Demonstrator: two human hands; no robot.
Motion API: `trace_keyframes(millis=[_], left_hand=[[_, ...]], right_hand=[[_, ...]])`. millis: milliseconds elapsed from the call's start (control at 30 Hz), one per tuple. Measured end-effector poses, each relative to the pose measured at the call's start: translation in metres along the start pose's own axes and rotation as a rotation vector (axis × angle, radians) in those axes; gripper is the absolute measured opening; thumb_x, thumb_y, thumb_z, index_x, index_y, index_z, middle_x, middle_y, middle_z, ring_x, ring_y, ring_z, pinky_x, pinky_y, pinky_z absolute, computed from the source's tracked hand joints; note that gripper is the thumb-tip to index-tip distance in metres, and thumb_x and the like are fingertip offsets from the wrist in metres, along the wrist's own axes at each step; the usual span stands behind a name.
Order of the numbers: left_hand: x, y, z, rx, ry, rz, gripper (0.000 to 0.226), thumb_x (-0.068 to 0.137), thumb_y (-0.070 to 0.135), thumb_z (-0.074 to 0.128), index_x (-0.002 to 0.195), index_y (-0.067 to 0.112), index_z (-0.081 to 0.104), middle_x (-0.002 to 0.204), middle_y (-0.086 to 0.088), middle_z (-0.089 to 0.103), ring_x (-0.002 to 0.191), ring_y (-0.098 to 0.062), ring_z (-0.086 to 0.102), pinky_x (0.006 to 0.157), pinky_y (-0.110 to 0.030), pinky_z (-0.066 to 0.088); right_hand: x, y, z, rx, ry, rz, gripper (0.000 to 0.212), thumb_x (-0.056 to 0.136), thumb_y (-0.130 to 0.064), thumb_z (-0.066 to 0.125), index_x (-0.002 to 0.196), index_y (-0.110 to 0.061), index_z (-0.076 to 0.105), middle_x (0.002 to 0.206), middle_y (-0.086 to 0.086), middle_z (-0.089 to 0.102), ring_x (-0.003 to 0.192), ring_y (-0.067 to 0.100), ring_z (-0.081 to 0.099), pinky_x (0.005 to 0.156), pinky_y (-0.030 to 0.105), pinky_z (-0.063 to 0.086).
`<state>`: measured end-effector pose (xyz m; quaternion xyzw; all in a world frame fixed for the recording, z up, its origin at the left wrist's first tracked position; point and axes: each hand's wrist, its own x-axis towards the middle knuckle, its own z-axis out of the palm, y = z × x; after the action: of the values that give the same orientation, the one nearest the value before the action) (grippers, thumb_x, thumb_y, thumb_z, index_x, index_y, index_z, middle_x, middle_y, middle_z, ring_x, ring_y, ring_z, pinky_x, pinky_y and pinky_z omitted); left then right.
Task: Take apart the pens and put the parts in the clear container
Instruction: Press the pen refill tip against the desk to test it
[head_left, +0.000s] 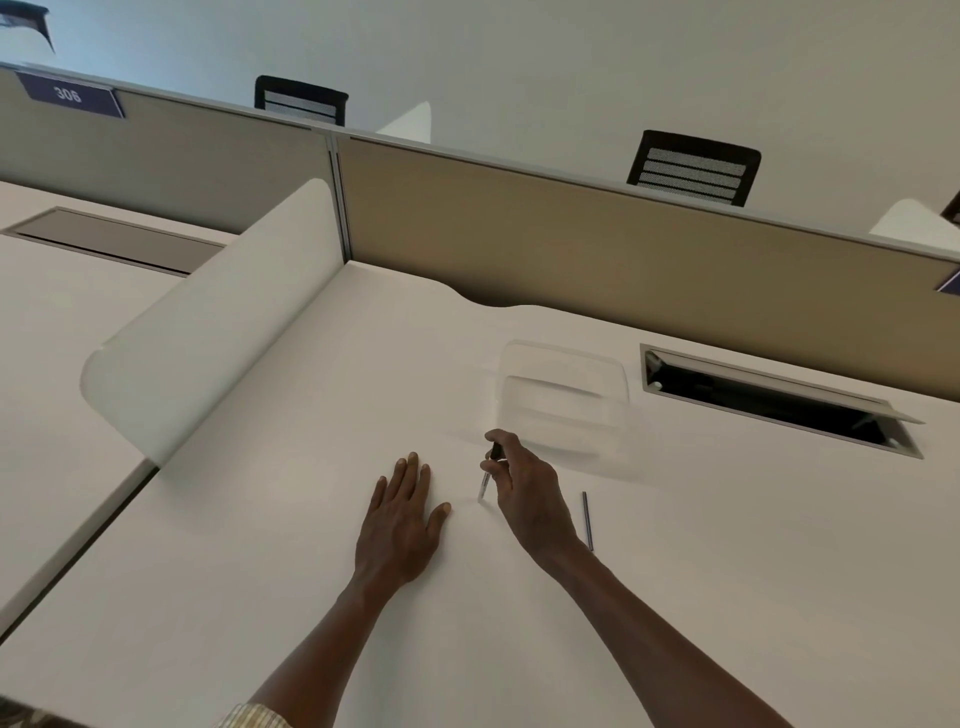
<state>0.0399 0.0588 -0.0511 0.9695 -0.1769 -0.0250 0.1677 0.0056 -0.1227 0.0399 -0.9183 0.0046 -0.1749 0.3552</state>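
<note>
The left hand lies flat on the tabletop, fingers straight and spread, holding nothing. The right hand pinches 1 pen in its fingertips, tip pointing down, just beside the left hand. The clear container stands just beyond the right hand. A thin pen part lies on the tabletop right of that hand.

A pale, off-white surface fills the lower view, with an open cable tray let into it at the right. A rounded white side divider stands at its left edge, and a tan fabric partition runs along the back. A purple number plate reading 306 hangs on the neighbouring grey panel. Two black mesh chair backs rise behind, before a plain light wall.
</note>
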Motion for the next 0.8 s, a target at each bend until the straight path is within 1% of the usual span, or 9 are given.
trace_keyframes(millis=[100,200,333,400,467,567,633,700,800], left_hand=[[-0.0004,0.0004,-0.0002,-0.007,0.007,-0.001,0.068,0.102,0.052,0.024,0.157,0.015,0.011,0.166,-0.002,-0.002,0.153,-0.015,-0.006,0.124,-0.035,0.0],[0.0,0.0009,-0.0005,-0.014,0.004,0.0,0.067,0.102,0.051,0.026,0.157,0.015,0.012,0.166,-0.002,-0.001,0.153,-0.015,-0.005,0.124,-0.036,0.001],[0.0001,0.0002,-0.0006,-0.02,0.012,0.001,0.067,0.102,0.051,0.027,0.157,0.015,0.013,0.166,-0.002,0.0,0.153,-0.015,-0.004,0.124,-0.036,0.002],[-0.0002,0.0004,0.0001,-0.017,0.013,0.002,0.067,0.102,0.051,0.027,0.157,0.015,0.013,0.166,-0.003,0.0,0.153,-0.016,-0.004,0.124,-0.036,0.002],[0.0003,0.0002,0.0,-0.01,0.014,0.004,0.067,0.102,0.051,0.026,0.157,0.015,0.013,0.166,-0.003,0.0,0.153,-0.016,-0.004,0.124,-0.036,0.001],[0.0001,0.0,0.001,-0.01,0.017,0.006,0.067,0.102,0.051,0.027,0.157,0.015,0.014,0.166,-0.003,0.001,0.153,-0.016,-0.003,0.124,-0.036,0.002],[-0.0002,-0.0004,0.001,-0.011,0.021,0.005,0.067,0.102,0.051,0.027,0.157,0.015,0.015,0.166,-0.003,0.001,0.153,-0.016,-0.002,0.124,-0.036,0.002],[0.0002,-0.0008,0.001,-0.02,0.021,0.005,0.067,0.102,0.051,0.028,0.157,0.014,0.015,0.166,-0.003,0.002,0.153,-0.016,-0.002,0.124,-0.036,0.002],[0.0003,-0.0001,0.0006,-0.021,0.029,0.007,0.067,0.102,0.05,0.03,0.156,0.014,0.017,0.166,-0.004,0.003,0.153,-0.017,-0.001,0.124,-0.036,0.002]], right_hand=[[0.0013,-0.0021,0.0014,-0.007,-0.007,-0.027,0.028,0.094,-0.007,0.059,0.115,-0.024,0.052,0.091,-0.005,0.066,0.089,-0.001,0.06,0.068,-0.001,0.036],[0.0011,-0.0042,0.0037,-0.032,-0.03,-0.064,0.028,0.094,-0.005,0.058,0.112,-0.024,0.05,0.09,-0.005,0.066,0.088,-0.009,0.057,0.068,-0.003,0.036],[-0.0014,-0.0057,0.0074,-0.04,-0.05,-0.091,0.029,0.092,-0.001,0.058,0.11,-0.023,0.05,0.092,-0.005,0.066,0.096,-0.007,0.058,0.069,-0.006,0.034],[-0.0032,-0.0053,0.0087,-0.035,-0.041,-0.083,0.03,0.092,-0.001,0.058,0.11,-0.024,0.05,0.091,-0.007,0.065,0.095,-0.012,0.057,0.07,-0.006,0.034],[-0.0042,-0.0052,0.0097,-0.037,-0.03,-0.066,0.03,0.093,-0.001,0.058,0.109,-0.025,0.05,0.089,-0.009,0.063,0.092,-0.013,0.057,0.07,-0.005,0.035],[-0.0052,-0.0035,0.0093,-0.018,-0.01,-0.023,0.031,0.093,-0.001,0.058,0.109,-0.027,0.05,0.087,-0.016,0.057,0.086,-0.027,0.051,0.069,-0.006,0.035],[-0.005,-0.0042,0.0091,-0.019,-0.006,-0.019,0.031,0.093,-0.001,0.058,0.109,-0.027,0.049,0.087,-0.018,0.056,0.084,-0.031,0.048,0.068,-0.006,0.034],[-0.0038,-0.0057,0.0081,-0.012,-0.008,-0.021,0.031,0.093,-0.001,0.058,0.108,-0.026,0.049,0.087,-0.016,0.056,0.085,-0.028,0.05,0.068,-0.006,0.034],[-0.0035,-0.0093,0.0064,-0.026,-0.033,-0.037,0.03,0.092,0.001,0.058,0.106,-0.024,0.048,0.088,-0.016,0.056,0.092,-0.012,0.056,0.067,-0.004,0.035]])
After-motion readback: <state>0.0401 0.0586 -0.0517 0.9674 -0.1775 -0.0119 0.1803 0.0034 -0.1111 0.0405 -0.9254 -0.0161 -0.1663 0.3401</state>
